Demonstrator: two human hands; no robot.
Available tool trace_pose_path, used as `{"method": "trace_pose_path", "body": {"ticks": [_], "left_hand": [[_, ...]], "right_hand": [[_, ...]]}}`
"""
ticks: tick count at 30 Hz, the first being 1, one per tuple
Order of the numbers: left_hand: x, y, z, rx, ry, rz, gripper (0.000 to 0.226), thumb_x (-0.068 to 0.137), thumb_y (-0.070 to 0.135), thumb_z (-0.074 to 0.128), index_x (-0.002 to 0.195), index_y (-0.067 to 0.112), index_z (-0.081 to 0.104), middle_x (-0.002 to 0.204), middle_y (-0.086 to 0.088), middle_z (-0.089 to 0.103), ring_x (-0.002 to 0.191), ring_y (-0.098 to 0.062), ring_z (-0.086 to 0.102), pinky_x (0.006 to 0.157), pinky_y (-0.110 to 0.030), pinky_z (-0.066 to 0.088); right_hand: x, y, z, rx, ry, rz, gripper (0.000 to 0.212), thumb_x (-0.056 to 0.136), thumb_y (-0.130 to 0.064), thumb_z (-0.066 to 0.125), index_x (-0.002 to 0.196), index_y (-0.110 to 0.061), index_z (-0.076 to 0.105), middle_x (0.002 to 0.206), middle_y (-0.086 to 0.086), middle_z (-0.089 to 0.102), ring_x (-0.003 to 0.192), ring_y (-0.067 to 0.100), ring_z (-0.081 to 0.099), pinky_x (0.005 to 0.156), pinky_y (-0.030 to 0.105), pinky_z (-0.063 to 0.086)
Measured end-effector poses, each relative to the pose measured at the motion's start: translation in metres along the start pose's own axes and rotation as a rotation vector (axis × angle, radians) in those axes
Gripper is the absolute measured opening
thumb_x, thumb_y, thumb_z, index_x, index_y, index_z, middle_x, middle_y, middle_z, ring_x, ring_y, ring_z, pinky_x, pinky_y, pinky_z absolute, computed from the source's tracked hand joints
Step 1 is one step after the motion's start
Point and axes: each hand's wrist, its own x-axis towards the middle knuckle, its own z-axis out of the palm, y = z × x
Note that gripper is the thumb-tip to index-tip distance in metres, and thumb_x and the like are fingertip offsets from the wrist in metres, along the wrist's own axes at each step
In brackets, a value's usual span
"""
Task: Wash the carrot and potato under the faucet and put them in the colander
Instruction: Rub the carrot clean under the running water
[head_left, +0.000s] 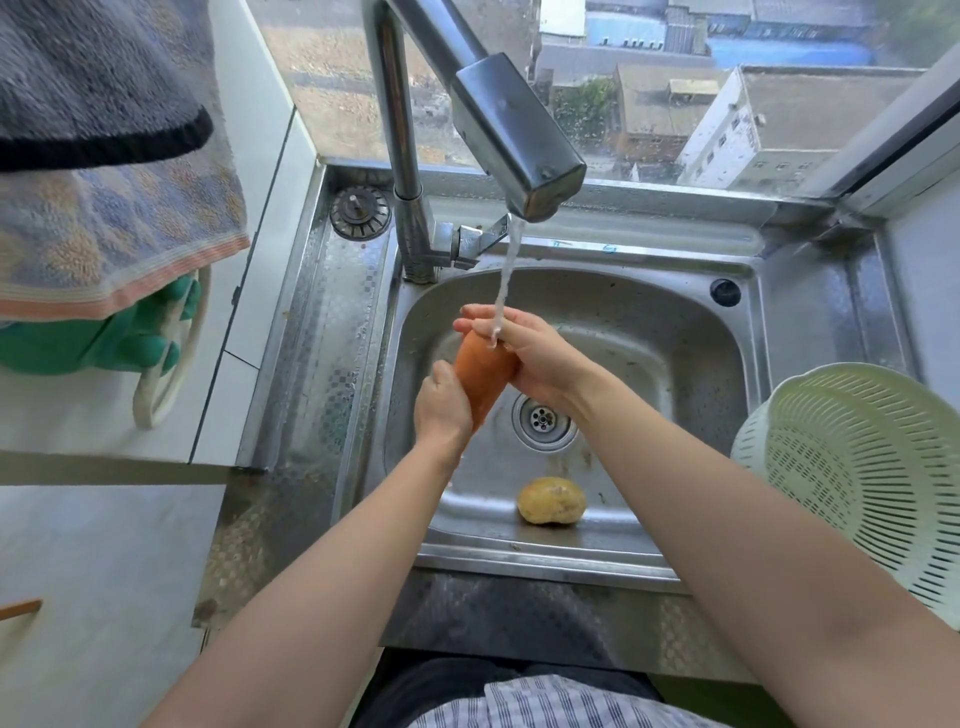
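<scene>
Your left hand (441, 402) grips carrot (482, 376) at lower end, fingers curled round it. Your right hand (535, 358) wraps upper end; water stream (506, 270) from faucet (514, 135) hits its fingers. 2 hands at frame centre, over sink (675, 332) basin. Potato (551, 500) lies on basin floor, lower centre, below drain (543, 418). Colander (852, 467) at right edge, beside sink.

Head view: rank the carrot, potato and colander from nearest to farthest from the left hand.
1. carrot: gripped by the left hand.
2. potato: on the sink floor, toward the front.
3. colander: far right, beside the sink.
</scene>
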Motion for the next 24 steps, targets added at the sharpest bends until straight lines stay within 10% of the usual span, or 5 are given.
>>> {"method": "trace_pose_path", "body": {"ticks": [5,12,16,24], "left_hand": [[0.004,-0.005,0.0,-0.001,-0.041,0.017,0.076,0.069,0.066,0.022,0.089,0.009,0.068,0.095,-0.029,0.069,0.096,-0.045,0.066,0.088,-0.062,0.051],[-0.029,0.019,-0.001,-0.097,-0.381,0.243,0.031,0.104,0.039,0.033,0.106,0.033,0.063,0.09,0.019,0.073,0.09,0.0,0.065,0.084,-0.022,0.051],[-0.016,0.008,-0.014,0.045,-0.456,0.251,0.049,0.094,0.046,0.047,0.119,0.003,0.052,0.095,-0.007,0.06,0.084,-0.019,0.056,0.069,-0.02,0.048],[-0.008,-0.004,-0.019,0.242,-0.43,0.287,0.048,0.087,0.028,0.07,0.125,0.009,0.048,0.117,-0.008,0.062,0.11,-0.017,0.059,0.093,-0.024,0.047]], "right_hand": [[-0.006,0.005,-0.007,0.265,-0.121,-0.042,0.037,0.077,-0.008,0.049,0.113,-0.007,0.058,0.114,0.012,0.063,0.105,0.02,0.06,0.095,0.034,0.05],[-0.002,0.007,-0.003,0.111,-0.009,-0.112,0.027,0.082,-0.015,0.061,0.109,-0.016,0.065,0.102,0.005,0.067,0.093,0.015,0.062,0.097,0.037,0.047],[-0.007,0.006,-0.008,0.15,-0.013,-0.109,0.029,0.088,-0.006,0.053,0.116,-0.009,0.062,0.102,0.006,0.066,0.092,0.016,0.06,0.089,0.034,0.049],[-0.006,0.013,0.009,-0.279,0.179,-0.145,0.012,0.084,-0.015,0.072,0.087,-0.019,0.061,0.083,0.001,0.063,0.078,0.017,0.061,0.078,0.036,0.055]]}}
